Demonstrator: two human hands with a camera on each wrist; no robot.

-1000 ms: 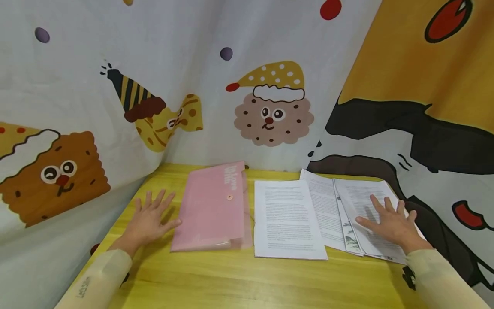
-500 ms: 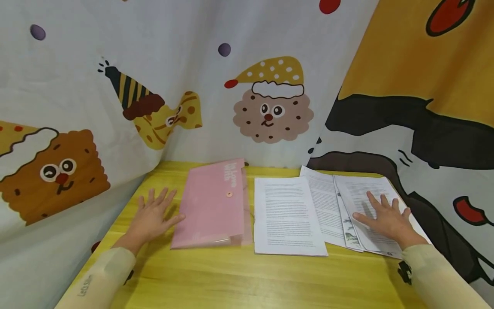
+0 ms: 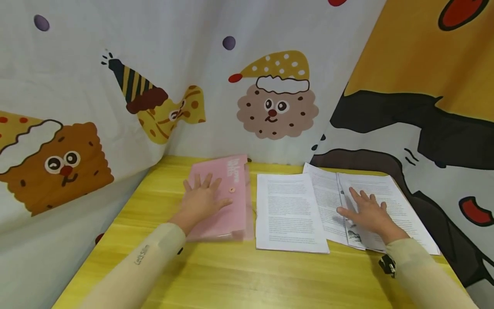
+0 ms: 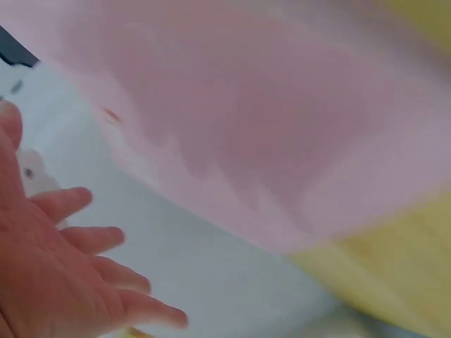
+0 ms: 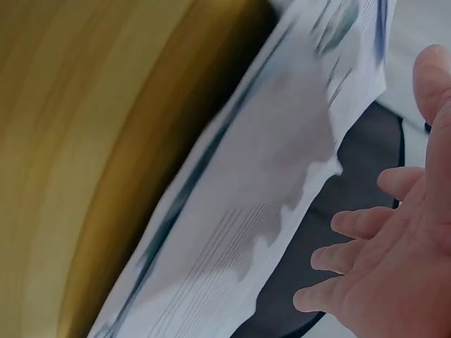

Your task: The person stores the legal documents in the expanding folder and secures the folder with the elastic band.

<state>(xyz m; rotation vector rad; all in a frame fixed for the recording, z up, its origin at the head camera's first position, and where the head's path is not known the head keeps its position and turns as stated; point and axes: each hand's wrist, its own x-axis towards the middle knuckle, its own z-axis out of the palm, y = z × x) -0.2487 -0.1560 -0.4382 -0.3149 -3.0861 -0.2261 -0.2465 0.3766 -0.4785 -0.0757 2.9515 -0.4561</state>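
One left hand (image 3: 200, 204): fingers spread wide above the pink folder (image 3: 233, 219), holding nothing; it appears apart from it.
Pink folder: lies at the left on the desk (image 3: 239, 274), its round button (image 3: 232, 189) showing.
Middle papers (image 3: 289, 214): a neat stack just beside the folder, between the hands.
Right hand (image 3: 368, 214): fingers spread wide over the right papers (image 3: 403, 214), holding nothing, shadow falling on them.
Right papers: loosely fanned, their left edge meeting the middle stack.
Step in hand: probably hands poised, no grip taken yet.
Next move: seems to call for fingers bending round an edge, keeping loose sheets together.
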